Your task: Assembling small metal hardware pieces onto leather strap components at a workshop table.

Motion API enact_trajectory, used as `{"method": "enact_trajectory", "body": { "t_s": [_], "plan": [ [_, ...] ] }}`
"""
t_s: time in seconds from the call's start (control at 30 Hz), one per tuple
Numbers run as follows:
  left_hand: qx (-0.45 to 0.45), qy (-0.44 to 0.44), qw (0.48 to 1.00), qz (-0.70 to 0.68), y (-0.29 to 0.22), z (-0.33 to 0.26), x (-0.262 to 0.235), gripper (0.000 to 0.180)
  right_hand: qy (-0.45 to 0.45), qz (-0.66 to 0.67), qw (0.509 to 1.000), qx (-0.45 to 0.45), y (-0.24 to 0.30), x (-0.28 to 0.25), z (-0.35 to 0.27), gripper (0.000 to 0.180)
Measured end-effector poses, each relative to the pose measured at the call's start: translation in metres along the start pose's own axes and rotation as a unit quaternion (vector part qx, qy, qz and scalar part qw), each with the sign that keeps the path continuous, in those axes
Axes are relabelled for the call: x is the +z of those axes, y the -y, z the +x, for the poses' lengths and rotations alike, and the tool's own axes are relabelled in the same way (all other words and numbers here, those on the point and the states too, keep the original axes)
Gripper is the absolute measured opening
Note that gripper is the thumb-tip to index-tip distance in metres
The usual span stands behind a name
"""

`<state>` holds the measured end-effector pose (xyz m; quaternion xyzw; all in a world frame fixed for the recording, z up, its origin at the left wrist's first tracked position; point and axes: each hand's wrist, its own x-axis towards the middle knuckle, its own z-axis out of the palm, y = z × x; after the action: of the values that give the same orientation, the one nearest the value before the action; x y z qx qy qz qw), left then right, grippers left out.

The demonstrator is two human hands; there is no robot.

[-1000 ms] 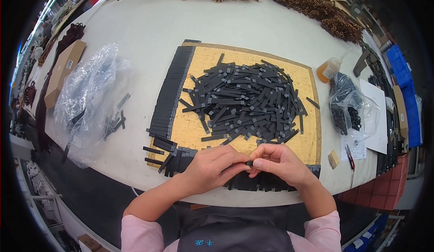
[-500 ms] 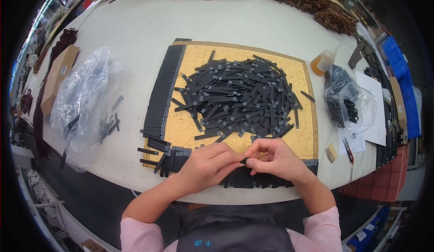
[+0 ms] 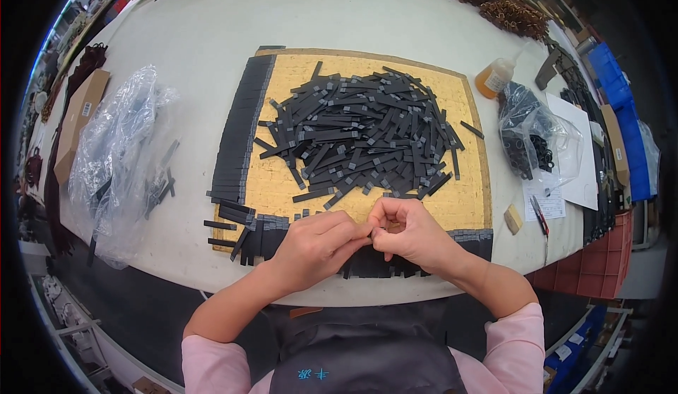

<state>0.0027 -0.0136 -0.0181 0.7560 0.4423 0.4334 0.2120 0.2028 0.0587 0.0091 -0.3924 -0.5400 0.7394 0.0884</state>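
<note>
My left hand [image 3: 314, 245] and my right hand [image 3: 409, 237] meet fingertip to fingertip above the near edge of a yellow board [image 3: 452, 207]. Both are closed in a pinch on a small black strip, mostly hidden by the fingers. Beyond them, a loose heap of black strips [image 3: 367, 129] with grey ends covers the board's middle. Overlapping black strips form a row [image 3: 244, 125] down the left edge. Another row [image 3: 385, 265] runs along the near edge, partly under my hands. Several strips [image 3: 229, 224] lie crooked at the near left corner.
Left of the board lie a clear plastic bag [image 3: 116, 161] and a cardboard box [image 3: 81, 122]. To the right are a bottle of amber liquid [image 3: 494, 77], a bag of black rings [image 3: 533, 146], a small tan block [image 3: 514, 219] and red-handled scissors [image 3: 540, 217]. Brown strap bundles [image 3: 512, 16] line the far edge.
My pinched hands have drawn a little closer, and the black piece between the fingers shows less. The whole scene has shifted slightly up and left in view.
</note>
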Motion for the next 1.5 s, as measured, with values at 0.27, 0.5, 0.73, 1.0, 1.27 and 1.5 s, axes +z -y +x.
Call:
{"method": "enact_trajectory", "body": {
  "t_s": [0.27, 0.5, 0.73, 1.0, 1.27, 1.5],
  "plan": [
    [-0.041, -0.025, 0.999, -0.024, -0.004, 0.005, -0.008, 0.02, 0.011, 0.041, 0.999, -0.009, 0.009, -0.008, -0.002, 0.009],
    [0.0, -0.006, 1.0, 0.001, 0.001, 0.001, -0.002, 0.021, 0.014, 0.049, 0.999, -0.014, -0.002, -0.005, 0.003, 0.009],
    [-0.04, -0.036, 0.998, -0.019, -0.004, 0.007, -0.01, 0.017, -0.062, -0.02, 0.994, -0.088, 0.014, -0.002, -0.004, 0.011],
    [0.005, -0.062, 0.998, -0.009, -0.001, 0.007, -0.008, 0.02, -0.151, -0.241, 0.919, -0.274, 0.004, 0.015, -0.013, 0.015],
    [-0.122, -0.139, 0.973, -0.141, -0.011, 0.004, -0.005, 0.018, -0.117, 0.008, 0.971, -0.207, 0.002, 0.019, -0.002, 0.012],
    [-0.169, -0.102, 0.95, -0.241, -0.007, 0.008, -0.013, 0.009, -0.135, -0.023, 0.97, -0.198, 0.011, 0.022, -0.001, 0.012]
  ]
}}
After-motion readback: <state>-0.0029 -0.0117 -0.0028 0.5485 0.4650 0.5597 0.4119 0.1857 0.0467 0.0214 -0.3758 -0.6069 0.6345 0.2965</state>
